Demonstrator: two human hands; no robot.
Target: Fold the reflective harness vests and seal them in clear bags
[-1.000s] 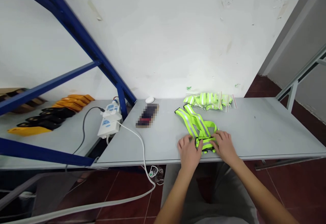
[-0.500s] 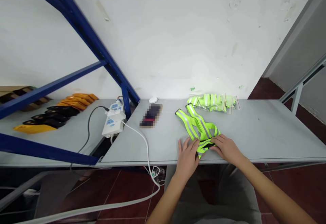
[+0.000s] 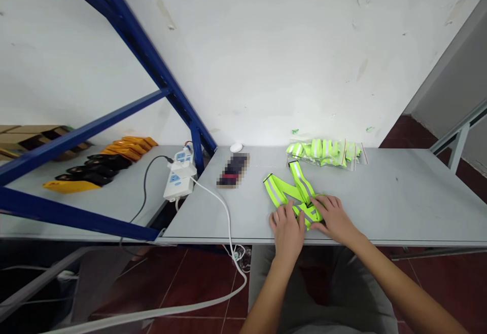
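A lime-green reflective strap harness (image 3: 302, 182) with silver stripes and black buckles lies on the grey table near its front edge. Its two upper straps spread toward the wall. On its lower left part, my left hand (image 3: 288, 228) bends its fingers over the band, thumb against the fabric. My right hand (image 3: 335, 218) grips the lower right side, fingers curled over the folded band. Parts of the harness beneath both hands are hidden.
Clear bags of folded lime-green straps (image 3: 325, 152) lie by the wall. A blurred-out phone-like object (image 3: 233, 171), a white oval object (image 3: 236, 147) and a power strip (image 3: 178, 182) with a white cable (image 3: 229, 217) are leftward. Blue frame (image 3: 152, 65) separates a shelf of yellow and black packets (image 3: 91, 172).
The harness's lower part has been folded more compactly, and its upper straps have shifted. Both hands stay on it, the left closer to the right. The camera view has shifted slightly.
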